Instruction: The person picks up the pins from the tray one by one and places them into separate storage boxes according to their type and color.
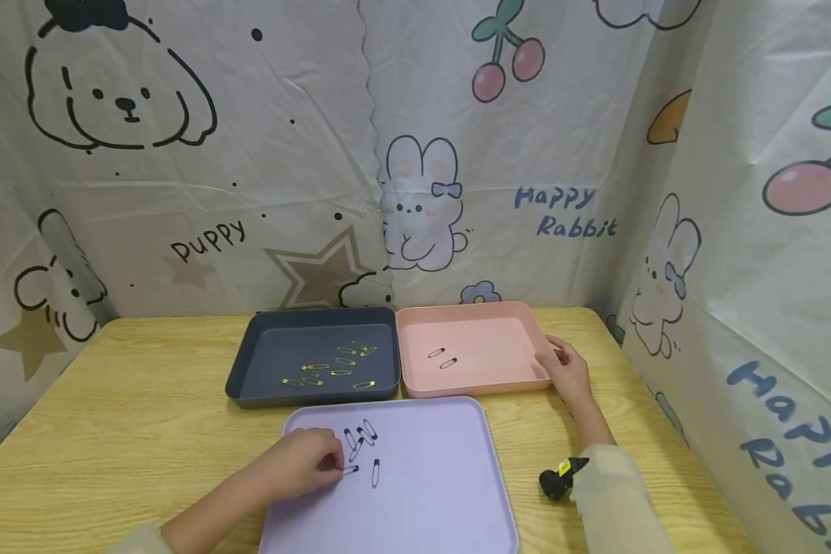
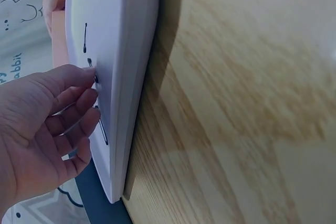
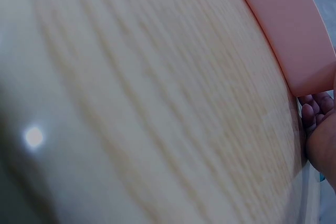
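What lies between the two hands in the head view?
Between the left hand and the right hand, the head view shows bare lilac tray, one loose black pin on it, then bare wooden table.
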`<state>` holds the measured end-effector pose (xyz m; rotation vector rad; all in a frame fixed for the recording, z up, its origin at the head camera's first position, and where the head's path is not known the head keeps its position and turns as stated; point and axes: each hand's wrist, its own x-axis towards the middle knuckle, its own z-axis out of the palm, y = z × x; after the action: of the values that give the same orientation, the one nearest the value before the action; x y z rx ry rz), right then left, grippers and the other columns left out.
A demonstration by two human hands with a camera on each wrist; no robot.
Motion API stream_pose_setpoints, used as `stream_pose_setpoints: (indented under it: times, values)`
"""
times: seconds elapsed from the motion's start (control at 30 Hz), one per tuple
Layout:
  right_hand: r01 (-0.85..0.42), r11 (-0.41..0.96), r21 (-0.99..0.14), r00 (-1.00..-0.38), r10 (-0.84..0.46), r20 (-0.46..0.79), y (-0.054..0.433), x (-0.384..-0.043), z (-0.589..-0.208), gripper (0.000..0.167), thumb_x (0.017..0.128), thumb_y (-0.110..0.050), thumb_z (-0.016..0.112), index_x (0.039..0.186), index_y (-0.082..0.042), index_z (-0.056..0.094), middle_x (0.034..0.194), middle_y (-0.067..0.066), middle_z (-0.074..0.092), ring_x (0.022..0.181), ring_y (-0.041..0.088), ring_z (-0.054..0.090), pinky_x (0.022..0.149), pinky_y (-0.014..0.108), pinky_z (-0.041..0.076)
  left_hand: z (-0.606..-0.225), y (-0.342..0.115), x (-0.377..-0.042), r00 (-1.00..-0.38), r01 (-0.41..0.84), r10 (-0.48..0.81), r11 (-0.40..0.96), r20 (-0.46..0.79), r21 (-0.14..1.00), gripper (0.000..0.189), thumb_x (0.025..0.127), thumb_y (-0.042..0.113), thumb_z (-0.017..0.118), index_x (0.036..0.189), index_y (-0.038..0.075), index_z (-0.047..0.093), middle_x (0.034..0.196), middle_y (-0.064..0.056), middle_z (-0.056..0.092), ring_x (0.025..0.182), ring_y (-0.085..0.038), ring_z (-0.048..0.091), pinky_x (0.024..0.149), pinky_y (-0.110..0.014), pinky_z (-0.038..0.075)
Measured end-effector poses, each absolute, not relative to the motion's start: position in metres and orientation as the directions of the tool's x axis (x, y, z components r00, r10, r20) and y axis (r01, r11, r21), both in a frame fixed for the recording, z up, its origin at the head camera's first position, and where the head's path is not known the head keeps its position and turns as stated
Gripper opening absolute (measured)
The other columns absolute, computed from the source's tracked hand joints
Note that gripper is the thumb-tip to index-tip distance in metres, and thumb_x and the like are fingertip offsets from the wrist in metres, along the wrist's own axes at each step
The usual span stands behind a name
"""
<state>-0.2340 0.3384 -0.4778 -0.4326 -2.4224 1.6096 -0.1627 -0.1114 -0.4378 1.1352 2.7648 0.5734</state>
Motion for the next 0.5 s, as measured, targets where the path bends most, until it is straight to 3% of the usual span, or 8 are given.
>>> stream_pose_setpoints:
  times: [0.5]
  values:
    - [0.152, 0.337, -0.929, -0.936, 0.35, -0.026, 0.3392, -0.2347, -0.4775, 0.055, 0.092, -0.03, 0.057, 0.142, -0.014, 0.04, 0.134, 0.017, 0.045, 0.12, 0.023, 0.042, 0.074, 0.004, 0.036, -0.4406, -0.1061, -0.1632, -0.773, 0.509, 0.629, 0.692, -0.081, 0.512, 0.012, 0.071, 0.01, 0.063, 0.066, 0.017, 0.055, 0.061, 0.011, 0.046, 0.058, -0.002, 0.04, 0.056, -0.02, 0.036]
